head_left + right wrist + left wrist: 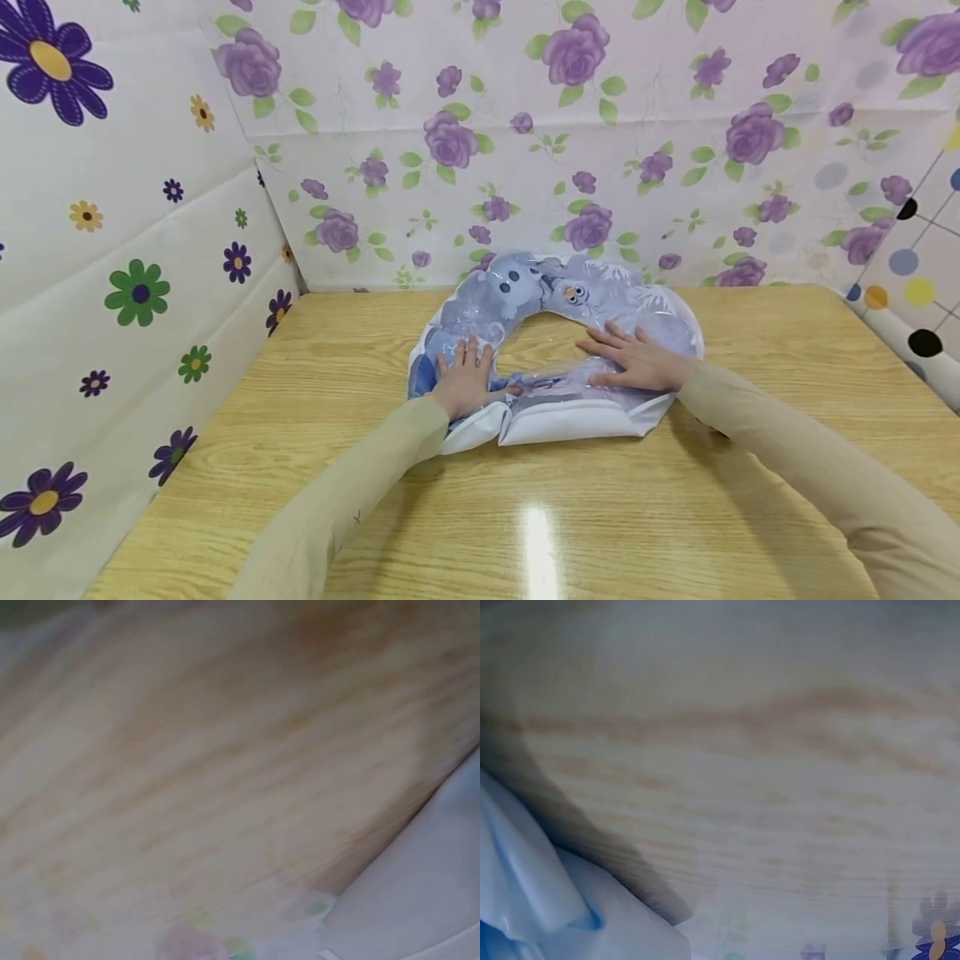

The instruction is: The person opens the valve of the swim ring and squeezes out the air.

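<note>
A soft, partly flattened swim ring [600,283] lies on the wooden table, printed with bluish cartoon snowman figures. Its near edge is folded over and shows white. My left hand [465,383] rests on the ring's left side with fingers spread. On the right side my right hand [637,362] lies palm down, fingers pointing left toward the middle hole. In the left wrist view a glossy pale blue fold of the ring [525,885] fills the lower left corner. The right wrist view has the ring's white edge [435,877] at lower right. Neither wrist view includes the fingers.
The wood-grain table [360,517] extends around the ring on all sides. Behind it hangs a cloth with purple roses [450,142]. A flower-patterned sheet [135,208] borders the left, and a dotted one [918,292] borders the right.
</note>
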Demonstrator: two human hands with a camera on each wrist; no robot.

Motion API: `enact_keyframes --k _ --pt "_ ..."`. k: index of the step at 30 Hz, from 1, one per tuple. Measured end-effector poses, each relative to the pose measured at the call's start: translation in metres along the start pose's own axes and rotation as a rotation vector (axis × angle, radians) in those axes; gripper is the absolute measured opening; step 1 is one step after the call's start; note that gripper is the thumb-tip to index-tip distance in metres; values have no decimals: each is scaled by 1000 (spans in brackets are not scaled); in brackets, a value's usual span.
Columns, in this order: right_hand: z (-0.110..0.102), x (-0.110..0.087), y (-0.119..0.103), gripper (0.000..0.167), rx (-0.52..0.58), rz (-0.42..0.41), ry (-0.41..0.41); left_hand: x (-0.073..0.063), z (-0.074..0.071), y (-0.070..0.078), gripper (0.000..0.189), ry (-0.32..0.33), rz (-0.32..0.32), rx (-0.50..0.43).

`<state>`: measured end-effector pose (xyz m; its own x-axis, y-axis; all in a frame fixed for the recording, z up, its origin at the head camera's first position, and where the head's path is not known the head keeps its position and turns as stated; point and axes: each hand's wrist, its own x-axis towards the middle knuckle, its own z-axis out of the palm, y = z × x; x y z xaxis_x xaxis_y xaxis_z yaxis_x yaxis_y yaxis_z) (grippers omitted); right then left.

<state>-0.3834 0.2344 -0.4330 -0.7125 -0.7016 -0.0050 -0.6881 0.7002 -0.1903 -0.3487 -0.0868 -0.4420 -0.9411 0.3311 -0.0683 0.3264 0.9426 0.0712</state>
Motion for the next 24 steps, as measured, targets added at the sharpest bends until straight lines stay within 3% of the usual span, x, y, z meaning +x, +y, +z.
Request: enact_keyframes --k 6,12,19,24 --pt "-5 2 -4 75 13 0 3 -2 -2 0 101 4 -7 4" --pt "-25 7 -21 77 24 0 32 -4 -1 1 103 11 -1 -4" --pt "-49 37 -48 57 -49 -42 176 -2 2 0 103 24 -5 -5" --pt "-56 60 -63 60 -123 -25 247 1 2 -1 104 18 -8 -12"
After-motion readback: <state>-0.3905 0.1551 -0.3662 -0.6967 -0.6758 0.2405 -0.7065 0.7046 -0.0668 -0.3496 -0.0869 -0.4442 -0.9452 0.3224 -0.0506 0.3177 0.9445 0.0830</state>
